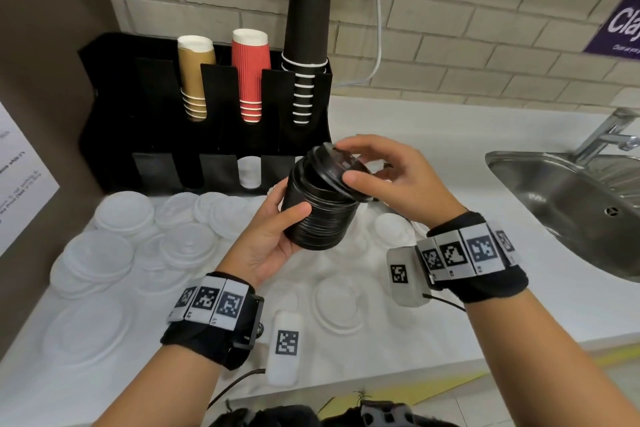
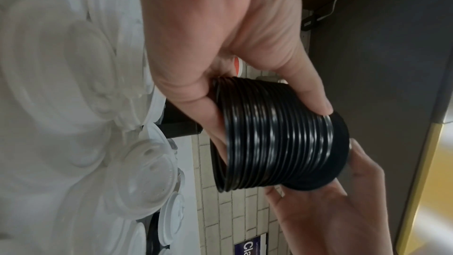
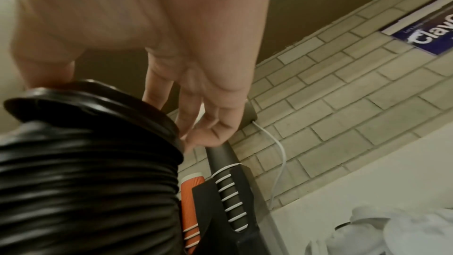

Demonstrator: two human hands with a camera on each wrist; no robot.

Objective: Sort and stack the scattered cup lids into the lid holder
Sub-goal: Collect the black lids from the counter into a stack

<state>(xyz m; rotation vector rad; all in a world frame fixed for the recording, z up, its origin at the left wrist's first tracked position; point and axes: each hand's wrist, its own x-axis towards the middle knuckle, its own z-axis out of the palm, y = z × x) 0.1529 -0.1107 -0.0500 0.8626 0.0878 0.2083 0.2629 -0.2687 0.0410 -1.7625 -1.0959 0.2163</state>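
White lids (image 1: 332, 305) lie scattered on the near counter (image 1: 519, 308). Above them, the left hand (image 1: 273, 239) wraps around a stack of black lids (image 1: 320, 208) — the right hand (image 1: 391, 177) pinches the tilted top lid (image 1: 337, 166). Behind stands the black lid holder (image 1: 149, 135) with cups.

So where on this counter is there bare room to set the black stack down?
Bare counter lies between the black holder and the sink, behind the right hand. Left and centre are crowded with white lids.
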